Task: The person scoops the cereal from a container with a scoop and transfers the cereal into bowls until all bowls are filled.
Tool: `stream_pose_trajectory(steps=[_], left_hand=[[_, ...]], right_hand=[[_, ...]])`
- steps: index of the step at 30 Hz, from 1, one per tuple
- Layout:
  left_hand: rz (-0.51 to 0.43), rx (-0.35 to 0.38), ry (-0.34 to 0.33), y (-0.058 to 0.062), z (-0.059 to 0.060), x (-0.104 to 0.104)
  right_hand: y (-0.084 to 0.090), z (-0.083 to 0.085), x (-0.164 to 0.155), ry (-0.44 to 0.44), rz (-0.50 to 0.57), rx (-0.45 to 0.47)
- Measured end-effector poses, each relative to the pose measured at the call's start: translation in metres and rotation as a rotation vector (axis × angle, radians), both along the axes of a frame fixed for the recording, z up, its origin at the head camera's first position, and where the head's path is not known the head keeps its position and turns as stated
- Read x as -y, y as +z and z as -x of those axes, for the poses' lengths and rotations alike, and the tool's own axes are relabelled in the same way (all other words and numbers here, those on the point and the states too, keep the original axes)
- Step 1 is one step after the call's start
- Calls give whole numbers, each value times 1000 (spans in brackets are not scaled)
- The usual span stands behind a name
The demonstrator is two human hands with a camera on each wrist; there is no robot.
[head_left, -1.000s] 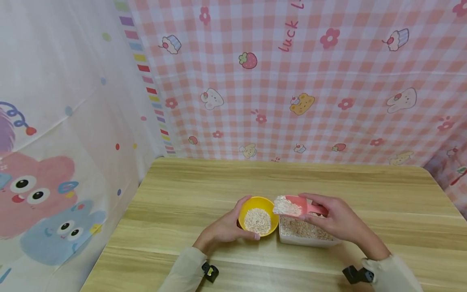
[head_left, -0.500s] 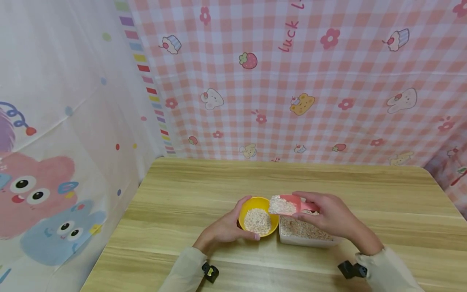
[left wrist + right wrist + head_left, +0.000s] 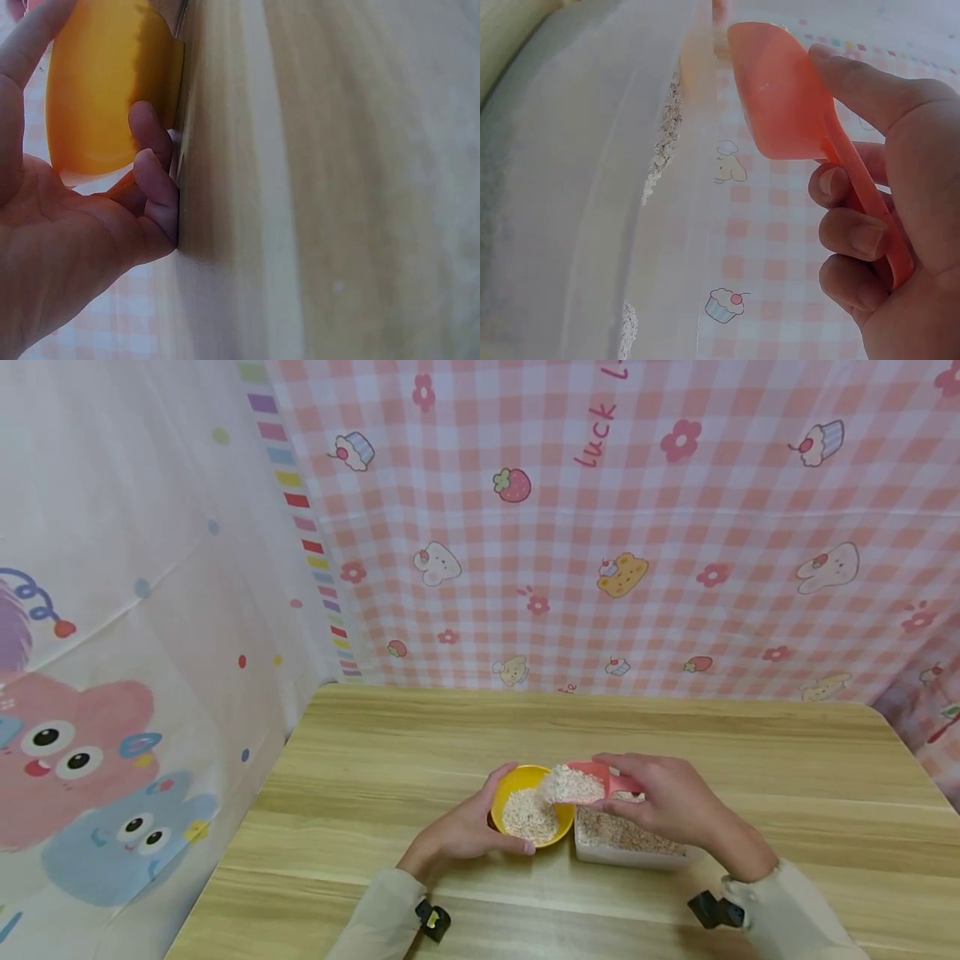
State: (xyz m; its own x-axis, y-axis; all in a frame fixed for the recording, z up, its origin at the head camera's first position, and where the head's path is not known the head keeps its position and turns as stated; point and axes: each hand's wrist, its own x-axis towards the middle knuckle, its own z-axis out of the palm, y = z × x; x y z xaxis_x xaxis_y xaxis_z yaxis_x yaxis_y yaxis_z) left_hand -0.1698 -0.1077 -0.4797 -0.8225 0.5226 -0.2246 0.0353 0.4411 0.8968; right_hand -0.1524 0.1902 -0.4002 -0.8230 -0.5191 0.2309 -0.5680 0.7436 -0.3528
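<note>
Pink scoop (image 3: pixel 581 781) heaped with oats, gripped by the handle in the right hand (image 3: pixel 667 806); long axis running left-right, mouth pointing left and tipped down over the rim of the yellow bowl (image 3: pixel 529 807). Left hand (image 3: pixel 457 831) curled round the bowl's left wall, holding it on the bench (image 3: pixel 420 743). White oat tray (image 3: pixel 630 847) touching the bowl's right side, under the scoop. Wide bare bench behind and to both sides; near edge close to the wrists.
</note>
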Motion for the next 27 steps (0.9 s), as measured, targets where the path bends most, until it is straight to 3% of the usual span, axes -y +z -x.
stream_pose_trajectory(steps=[27], left_hand=[[-18,1,6,-1,-1,0]], right_hand=[[6,-3,6,3,-106,-28]])
